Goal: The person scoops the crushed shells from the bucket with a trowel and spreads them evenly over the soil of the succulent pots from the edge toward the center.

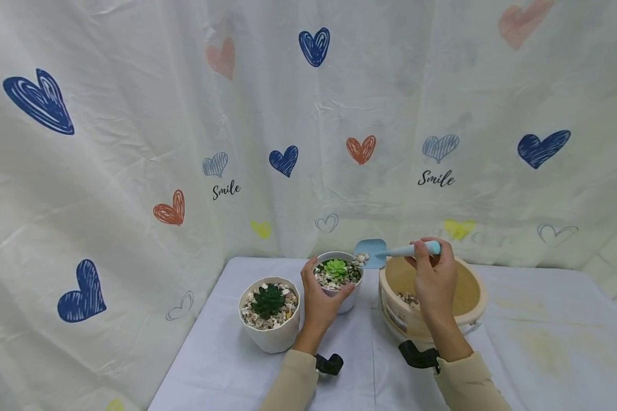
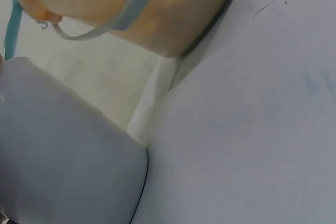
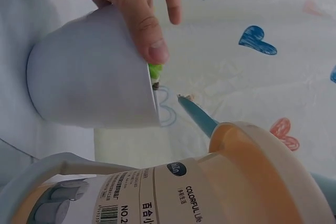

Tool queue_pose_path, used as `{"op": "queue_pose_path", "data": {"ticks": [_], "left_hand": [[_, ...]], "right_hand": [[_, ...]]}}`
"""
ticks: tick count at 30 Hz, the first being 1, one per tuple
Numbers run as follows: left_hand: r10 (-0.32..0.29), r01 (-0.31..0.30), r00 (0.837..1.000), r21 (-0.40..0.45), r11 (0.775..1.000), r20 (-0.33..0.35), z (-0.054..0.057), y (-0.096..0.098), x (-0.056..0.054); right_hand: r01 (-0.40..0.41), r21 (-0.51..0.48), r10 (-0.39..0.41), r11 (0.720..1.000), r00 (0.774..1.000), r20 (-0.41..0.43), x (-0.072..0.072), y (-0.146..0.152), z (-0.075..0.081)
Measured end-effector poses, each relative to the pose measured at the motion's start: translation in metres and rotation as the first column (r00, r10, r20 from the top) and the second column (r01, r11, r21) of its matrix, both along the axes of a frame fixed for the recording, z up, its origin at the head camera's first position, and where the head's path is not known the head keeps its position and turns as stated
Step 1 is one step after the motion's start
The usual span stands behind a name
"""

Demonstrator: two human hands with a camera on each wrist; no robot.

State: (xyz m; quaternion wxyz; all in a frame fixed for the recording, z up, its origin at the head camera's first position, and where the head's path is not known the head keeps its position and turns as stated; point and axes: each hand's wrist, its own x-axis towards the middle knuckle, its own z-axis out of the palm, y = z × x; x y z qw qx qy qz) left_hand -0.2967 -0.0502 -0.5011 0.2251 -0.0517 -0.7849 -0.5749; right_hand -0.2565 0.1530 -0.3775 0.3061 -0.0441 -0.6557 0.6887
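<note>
My left hand [image 1: 320,305] grips the rim of a small white flowerpot [image 1: 347,302], thumb on the near side. A light green succulent [image 1: 335,267] grows there among pebbles. My right hand [image 1: 439,282] holds a light blue hand trowel [image 1: 374,249] by its handle. Pebbles [image 1: 361,260] lie at the front of the blade, beside the pot's right rim. In the right wrist view, the trowel tip [image 3: 197,114] stands a little apart from the pot [image 3: 89,72]. The left wrist view shows the pot's side [image 2: 68,145], with the hand almost wholly out of frame.
A beige bucket [image 1: 478,288] with some pebbles inside stands right of the pot, below my right hand. To the left is a cream pot [image 1: 272,338] with a dark green succulent [image 1: 268,301]. A heart-print curtain [image 1: 288,114] hangs behind the cloth-covered table [image 1: 535,342].
</note>
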Motion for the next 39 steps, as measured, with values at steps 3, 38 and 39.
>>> {"op": "queue_pose_path", "data": {"ticks": [3, 38, 39], "left_hand": [[-0.03, 0.03, 1.0, 0.054, 0.998, 0.0, 0.002, -0.003, -0.001], [-0.018, 0.018, 1.0, 0.037, 0.999, 0.003, -0.006, -0.008, -0.004], [-0.016, 0.016, 1.0, 0.033, 0.999, -0.009, -0.006, -0.008, -0.004]], "right_hand": [[0.006, 0.023, -0.006, 1.0, 1.0, -0.005, 0.0, -0.001, 0.001], [0.015, 0.233, 0.0, 0.972, 0.998, -0.063, -0.003, -0.01, -0.004], [0.014, 0.232, 0.002, 0.973, 0.998, -0.069, -0.003, -0.009, -0.004]]}}
